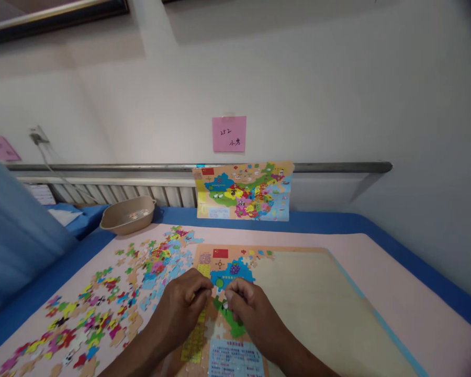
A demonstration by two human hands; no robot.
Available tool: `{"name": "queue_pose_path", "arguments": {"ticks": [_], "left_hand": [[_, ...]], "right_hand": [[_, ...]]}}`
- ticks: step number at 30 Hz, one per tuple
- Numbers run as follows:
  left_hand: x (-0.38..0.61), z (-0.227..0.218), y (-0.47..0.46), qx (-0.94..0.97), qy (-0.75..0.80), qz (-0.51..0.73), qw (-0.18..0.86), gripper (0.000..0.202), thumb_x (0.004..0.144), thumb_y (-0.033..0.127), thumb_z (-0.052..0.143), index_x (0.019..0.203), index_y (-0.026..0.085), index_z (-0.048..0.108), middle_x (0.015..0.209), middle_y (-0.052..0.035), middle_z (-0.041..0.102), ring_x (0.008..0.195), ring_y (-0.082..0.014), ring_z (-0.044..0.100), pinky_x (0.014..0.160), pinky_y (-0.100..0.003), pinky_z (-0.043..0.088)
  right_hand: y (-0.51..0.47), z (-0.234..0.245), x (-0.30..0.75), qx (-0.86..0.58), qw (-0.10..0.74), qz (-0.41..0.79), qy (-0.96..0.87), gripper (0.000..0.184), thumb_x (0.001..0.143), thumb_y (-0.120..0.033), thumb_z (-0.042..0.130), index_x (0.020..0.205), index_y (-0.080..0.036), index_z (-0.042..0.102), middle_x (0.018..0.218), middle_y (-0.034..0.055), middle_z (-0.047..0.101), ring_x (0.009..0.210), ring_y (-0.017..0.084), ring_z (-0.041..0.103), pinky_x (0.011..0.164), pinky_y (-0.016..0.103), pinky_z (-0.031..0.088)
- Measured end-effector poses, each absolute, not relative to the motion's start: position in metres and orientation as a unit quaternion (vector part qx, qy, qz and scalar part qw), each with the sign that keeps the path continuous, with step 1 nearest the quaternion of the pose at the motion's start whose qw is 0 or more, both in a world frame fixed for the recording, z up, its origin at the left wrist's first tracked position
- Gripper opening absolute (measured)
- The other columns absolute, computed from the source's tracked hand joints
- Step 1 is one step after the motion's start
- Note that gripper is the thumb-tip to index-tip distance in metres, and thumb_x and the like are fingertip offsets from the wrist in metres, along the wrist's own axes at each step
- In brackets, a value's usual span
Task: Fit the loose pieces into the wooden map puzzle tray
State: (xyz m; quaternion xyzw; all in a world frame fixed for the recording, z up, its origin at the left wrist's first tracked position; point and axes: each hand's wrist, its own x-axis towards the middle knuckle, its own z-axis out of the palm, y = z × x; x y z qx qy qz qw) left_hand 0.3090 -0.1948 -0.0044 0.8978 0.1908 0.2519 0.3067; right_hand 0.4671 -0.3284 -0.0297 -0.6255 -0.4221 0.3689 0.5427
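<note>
My left hand (184, 301) is closed in a pinch at the left part of a jigsaw puzzle, with a small peach puzzle piece (213, 291) showing at its fingertips. Just to the right, my right hand (249, 306) has thumb and fingers pressed together over the puzzle; whatever they hold is hidden. Between the hands lie joined blue pieces (241, 269) with a grape picture and green pieces (235, 327) below, partly covered by my right hand. The puzzle board (314, 309) has its left side filled and bare tan backing on the right.
Loose puzzle pieces (102, 309) are spread over the pink tabletop (408, 293) at left. A beige basket (129, 215) stands at the back left. A printed map picture (243, 191) leans upright against the rail (337, 167) at the wall. A blue curtain (19, 235) hangs at far left.
</note>
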Motion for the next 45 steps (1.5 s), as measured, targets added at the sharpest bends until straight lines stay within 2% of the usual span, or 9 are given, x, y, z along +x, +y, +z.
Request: {"name": "queue_pose_path", "arguments": {"ticks": [6,13,16,20,28,31,39,42,45], "left_hand": [[0.31,0.001,-0.198,0.881,0.197,0.261,0.342,0.018,0.089,0.014,0.053,0.081,0.021,0.068,0.081,-0.0001,0.067,0.077,-0.014,0.061,0.073,-0.027,0.042],[0.31,0.011,-0.208,0.738,0.298,0.212,0.568,0.013,0.078,0.025,0.061,0.08,0.017,0.071,0.069,0.0021,0.06,0.062,-0.0121,0.051,0.059,-0.025,0.038],[0.306,0.006,-0.212,0.698,0.304,0.219,0.611,0.016,0.074,0.025,0.06,0.081,0.016,0.071,0.067,0.0016,0.061,0.058,-0.0117,0.051,0.058,-0.026,0.039],[0.295,0.007,-0.221,0.686,0.306,0.24,0.615,0.022,0.072,0.027,0.062,0.088,0.016,0.073,0.069,0.0018,0.06,0.062,-0.0119,0.05,0.06,-0.025,0.038],[0.282,0.012,-0.23,0.706,0.309,0.215,0.6,0.017,0.075,0.033,0.063,0.078,0.017,0.068,0.068,0.0024,0.056,0.066,-0.0126,0.046,0.062,-0.025,0.034],[0.282,0.0,-0.229,0.672,0.314,0.213,0.635,0.021,0.075,0.037,0.068,0.079,0.016,0.068,0.066,0.0034,0.052,0.063,-0.0118,0.043,0.06,-0.025,0.033],[0.278,-0.02,-0.224,0.618,0.322,0.218,0.683,0.035,0.075,0.048,0.082,0.081,0.014,0.072,0.063,0.0049,0.049,0.059,-0.0093,0.038,0.057,-0.023,0.029],[0.272,-0.022,-0.221,0.631,0.314,0.203,0.68,0.037,0.076,0.052,0.082,0.084,0.016,0.074,0.067,0.002,0.056,0.063,-0.0115,0.046,0.06,-0.023,0.037],[0.265,-0.025,-0.22,0.672,0.311,0.191,0.645,0.035,0.079,0.051,0.079,0.095,0.019,0.078,0.081,-0.0038,0.069,0.077,-0.018,0.061,0.072,-0.027,0.05]], "right_hand": [[-0.328,-0.024,0.468,-0.633,0.53,0.369,-0.426,0.025,0.091,-0.043,0.053,0.083,-0.021,0.058,0.065,-0.0055,0.047,0.06,0.014,0.042,0.056,0.027,0.033],[-0.328,-0.018,0.46,-0.613,0.488,0.409,-0.469,0.027,0.089,-0.047,0.056,0.079,-0.022,0.055,0.063,-0.0059,0.043,0.058,0.014,0.039,0.055,0.028,0.031],[-0.327,-0.025,0.458,-0.596,0.478,0.429,-0.481,0.029,0.094,-0.048,0.054,0.078,-0.023,0.053,0.061,-0.0068,0.041,0.054,0.013,0.037,0.056,0.028,0.032],[-0.325,-0.033,0.458,-0.589,0.466,0.414,-0.515,0.031,0.094,-0.047,0.056,0.076,-0.023,0.053,0.062,-0.0059,0.042,0.058,0.014,0.038,0.059,0.028,0.032],[-0.333,-0.022,0.448,-0.585,0.477,0.336,-0.563,0.009,0.085,-0.03,0.059,0.085,-0.021,0.061,0.074,-0.0034,0.054,0.066,0.014,0.047,0.061,0.026,0.036],[-0.335,-0.023,0.449,-0.581,0.471,0.267,-0.607,0.017,0.083,-0.023,0.06,0.099,-0.022,0.065,0.084,-0.002,0.059,0.069,0.014,0.053,0.062,0.026,0.038],[-0.333,-0.039,0.453,-0.571,0.416,0.104,-0.7,0.024,0.085,-0.02,0.07,0.108,-0.024,0.063,0.089,0.0001,0.064,0.073,0.018,0.058,0.066,0.029,0.039],[-0.332,-0.042,0.452,-0.567,0.403,0.038,-0.718,0.022,0.087,-0.024,0.071,0.108,-0.025,0.062,0.089,0.0006,0.066,0.075,0.019,0.059,0.066,0.03,0.038],[-0.332,-0.042,0.451,-0.56,0.404,0.007,-0.723,0.016,0.094,-0.032,0.067,0.108,-0.025,0.062,0.091,0.0008,0.068,0.075,0.019,0.06,0.065,0.03,0.038]]}}
